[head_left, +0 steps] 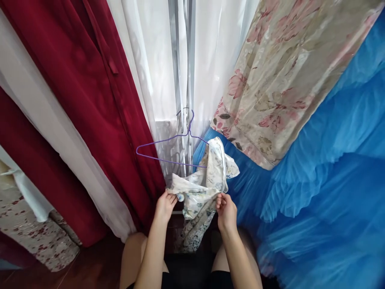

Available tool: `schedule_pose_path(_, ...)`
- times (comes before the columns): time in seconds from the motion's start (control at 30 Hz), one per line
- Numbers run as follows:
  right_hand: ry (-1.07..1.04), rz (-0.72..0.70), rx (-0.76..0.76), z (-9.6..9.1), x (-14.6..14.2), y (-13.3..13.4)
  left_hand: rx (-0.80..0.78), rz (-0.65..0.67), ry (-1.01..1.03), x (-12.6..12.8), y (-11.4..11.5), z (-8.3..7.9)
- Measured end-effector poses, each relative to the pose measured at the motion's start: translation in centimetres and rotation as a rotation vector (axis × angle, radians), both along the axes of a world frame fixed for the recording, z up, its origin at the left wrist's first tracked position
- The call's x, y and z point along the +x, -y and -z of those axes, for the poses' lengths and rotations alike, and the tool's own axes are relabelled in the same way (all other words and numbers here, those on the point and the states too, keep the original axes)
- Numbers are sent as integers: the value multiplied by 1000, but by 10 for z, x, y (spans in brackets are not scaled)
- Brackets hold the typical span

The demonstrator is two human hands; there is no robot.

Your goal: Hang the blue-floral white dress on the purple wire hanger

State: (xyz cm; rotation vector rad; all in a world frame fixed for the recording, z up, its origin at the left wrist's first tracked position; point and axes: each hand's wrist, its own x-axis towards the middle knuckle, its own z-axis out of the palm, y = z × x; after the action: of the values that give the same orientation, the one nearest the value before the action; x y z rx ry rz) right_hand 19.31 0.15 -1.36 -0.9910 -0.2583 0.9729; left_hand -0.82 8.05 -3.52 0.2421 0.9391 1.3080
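Observation:
My left hand (165, 205) and my right hand (226, 209) both pinch a white garment with a blue-grey floral print (202, 188). The cloth is bunched between the hands and drapes up over the right arm of a purple wire hanger (168, 149). The hanger's hook catches on a metal rail (186, 80) in front of the white sheer curtain (150, 60). The left side of the hanger is bare. A strip of the garment hangs down between my knees.
A dark red dress (90, 100) hangs on the left, with white fabric beside it. A pink-flowered beige cloth (285, 72) and a ruffled blue tulle skirt (325, 180) fill the right. A speckled cloth (33, 233) lies low left over a dark wooden floor.

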Motion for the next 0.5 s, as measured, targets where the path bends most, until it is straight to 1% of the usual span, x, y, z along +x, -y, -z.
schedule_pose_path(0.03, 0, 82, -29, 12, 8, 6, 20, 19, -6, 12, 10, 5)
schedule_pose_path(0.07, 30, 136, -51, 22, 15, 11, 67, 42, -18, 25, 20, 6)
schedule_pose_path(0.13, 189, 162, -66, 31, 25, 21, 226, 116, -56, 51, 36, -2)
schedule_pose_path(0.17, 302, 132, -46, 30, 27, 24, 328, 173, -90, 63, 44, -9)
schedule_pose_path(0.2, 419, 70, -3, 27, 27, 27, 436, 241, -146, 74, 51, -19)
schedule_pose_path(0.27, 615, -131, 119, 15, 25, 33, 651, 336, -335, 94, 64, -37)
schedule_pose_path(0.33, 714, -374, 215, 1, 23, 39, 824, 331, -568, 107, 71, -52)
schedule_pose_path(0.4, 737, -567, 219, -9, 21, 47, 902, 281, -716, 111, 73, -58)
schedule_pose_path(0.43, 715, -649, 200, -13, 21, 51, 910, 290, -738, 110, 72, -59)
schedule_pose_path(0.47, 667, -724, 179, -16, 21, 56, 906, 343, -735, 108, 71, -57)
schedule_pose_path(0.5, 595, -782, 162, -18, 23, 61, 900, 431, -720, 103, 71, -54)
